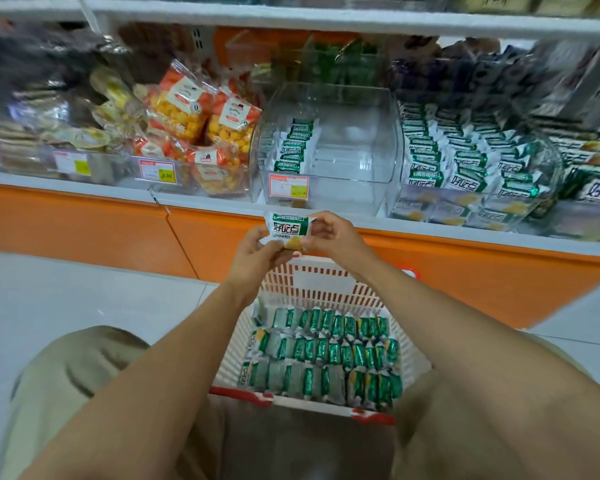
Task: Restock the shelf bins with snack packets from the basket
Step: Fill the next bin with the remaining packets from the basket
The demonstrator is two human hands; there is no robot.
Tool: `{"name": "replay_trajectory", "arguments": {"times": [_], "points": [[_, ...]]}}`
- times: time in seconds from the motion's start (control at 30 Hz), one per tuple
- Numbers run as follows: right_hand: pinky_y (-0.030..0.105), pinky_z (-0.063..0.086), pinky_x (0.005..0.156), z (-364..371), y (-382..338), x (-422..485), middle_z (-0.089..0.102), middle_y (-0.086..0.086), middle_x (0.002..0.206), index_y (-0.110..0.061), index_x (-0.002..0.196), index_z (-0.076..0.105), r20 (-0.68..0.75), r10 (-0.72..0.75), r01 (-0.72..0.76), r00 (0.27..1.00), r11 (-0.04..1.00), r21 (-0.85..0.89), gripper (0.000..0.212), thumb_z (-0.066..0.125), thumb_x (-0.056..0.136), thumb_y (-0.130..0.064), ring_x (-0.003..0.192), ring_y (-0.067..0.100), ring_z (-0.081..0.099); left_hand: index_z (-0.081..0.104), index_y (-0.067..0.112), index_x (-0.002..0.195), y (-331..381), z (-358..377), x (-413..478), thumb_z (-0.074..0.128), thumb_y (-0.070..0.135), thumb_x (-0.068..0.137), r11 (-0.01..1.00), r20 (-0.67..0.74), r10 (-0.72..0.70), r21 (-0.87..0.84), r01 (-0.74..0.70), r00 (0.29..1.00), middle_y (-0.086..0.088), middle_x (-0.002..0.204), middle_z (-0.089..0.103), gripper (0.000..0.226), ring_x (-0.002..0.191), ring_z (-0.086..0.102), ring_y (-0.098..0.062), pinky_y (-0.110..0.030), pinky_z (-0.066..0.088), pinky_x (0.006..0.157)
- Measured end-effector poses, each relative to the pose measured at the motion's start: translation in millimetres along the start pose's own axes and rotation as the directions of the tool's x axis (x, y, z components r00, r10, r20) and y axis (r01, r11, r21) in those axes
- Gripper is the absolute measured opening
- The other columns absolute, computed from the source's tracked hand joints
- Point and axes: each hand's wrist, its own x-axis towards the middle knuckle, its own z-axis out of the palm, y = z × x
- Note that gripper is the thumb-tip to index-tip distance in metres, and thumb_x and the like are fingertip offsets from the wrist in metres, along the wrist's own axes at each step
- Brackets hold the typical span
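Shelf (222, 201), low tier: several clear bins side by side. Basket (326, 282) on the floor below it, between my knees, holding three packed rows of green packets (326, 351). So, by my judgement, the restock is barely begun. Target bin (355, 161) is nearly bare, with one short row of green packets (293, 147) on edge against its left wall. The next bin (482, 168) to the right is heaped with what look like the same packets. Both hands are together over the basket's far wall, just in front of the shelf edge. Left hand (257, 251) and right hand (333, 237) each pinch one end of a single packet (289, 229).

Risks:
- The fingertip grip on slick wrap could let the packet slip to the floor between basket and shelf.
- Pushing it in beside the unsupported row could knock that row flat.
- It could go in facing against the row.
- The look-alike bin invites a misplacement.

Writing:
- Held packet: large dark Chinese characters, apparently inverted to me. I read 好吃点, not with certainty; the smaller line is illegible.
- Tag (288, 187) on the target bin: red and yellow, print too blurred.
- Tag (158, 172) under the orange bags (201, 109): ".90" is legible, the first digit unclear.
- The bags' cursive label is unreadable.
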Motion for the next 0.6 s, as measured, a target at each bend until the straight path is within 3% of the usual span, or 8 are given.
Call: {"name": "replay_trajectory", "arguments": {"times": [0.17,0.23,0.33,0.4,0.5,0.6], "points": [[0.02,0.05,0.074,3.9,-19.0,3.7,0.062,0.001,0.093,-0.003,0.121,0.057,-0.072,-0.098,0.091,0.993,0.992,-0.088,0.042,0.074,0.082,-0.003,0.079,0.004,0.057,0.062,0.01,0.099,14.8,-8.6,4.5,0.061,0.005,0.094,0.988,0.04,0.123,0.088,-0.126,0.992,0.002,0.082,0.072,0.007,0.071,0.067,-0.011,-0.023,0.054,0.069],[0.021,0.051,0.067,2.8,-27.5,6.1,0.056,-0.01,0.082,-0.006,0.124,0.055,-0.084,-0.139,0.13,0.987,0.986,-0.105,0.043,0.071,0.085,-0.002,0.07,0.0,0.055,0.065,0.01,0.102,22.1,-9.8,9.2,0.062,0.009,0.094,0.974,0.072,0.157,0.154,-0.167,0.985,0.002,0.088,0.07,0.008,0.076,0.065,-0.008,-0.02,0.051,0.071],[0.032,0.056,0.065,-2.0,-41.9,13.0,0.06,-0.015,0.078,-0.01,0.119,0.057,-0.103,-0.222,0.205,0.97,0.967,-0.153,0.035,0.07,0.087,-0.004,0.069,0.008,0.06,0.068,0.014,0.105,34.2,-7.2,23.4,0.064,0.017,0.095,0.932,0.1,0.22,0.273,-0.239,0.97,0.0,0.095,0.07,0.012,0.083,0.061,-0.01,-0.023,0.048,0.076],[0.023,0.053,0.066,-8.9,-53.3,24.7,0.062,-0.011,0.086,-0.008,0.116,0.058,-0.155,-0.26,0.227,0.953,0.953,-0.201,0.032,0.071,0.086,-0.005,0.071,0.005,0.061,0.066,0.013,0.114,46.7,-2.2,36.1,0.064,0.021,0.095,0.869,0.097,0.288,0.392,-0.302,0.953,-0.002,0.107,0.069,0.021,0.091,0.059,-0.012,-0.027,0.045,0.081],[0.021,0.046,0.071,-28.3,-70.1,51.9,0.053,-0.019,0.081,-0.017,0.109,0.061,-0.265,-0.318,0.253,0.91,0.934,-0.253,0.029,0.073,0.084,-0.009,0.07,0.005,0.051,0.055,0.015,0.132,71.4,3.0,58.4,0.06,0.021,0.096,0.684,0.145,0.408,0.605,-0.407,0.901,0.0,0.128,0.059,0.037,0.116,0.052,-0.012,-0.029,0.04,0.097],[0.034,0.048,0.075,-52.5,-77.1,85.7,0.052,-0.008,0.082,-0.029,0.102,0.059,-0.345,-0.337,0.231,0.876,0.921,-0.314,0.029,0.074,0.083,-0.013,0.074,0.014,0.047,0.053,0.016,0.136,89.8,-1.3,87.2,0.059,0.024,0.095,0.325,0.23,0.535,0.832,-0.449,0.813,-0.006,0.138,0.055,0.043,0.13,0.046,-0.024,-0.043,0.036,0.109]]}}
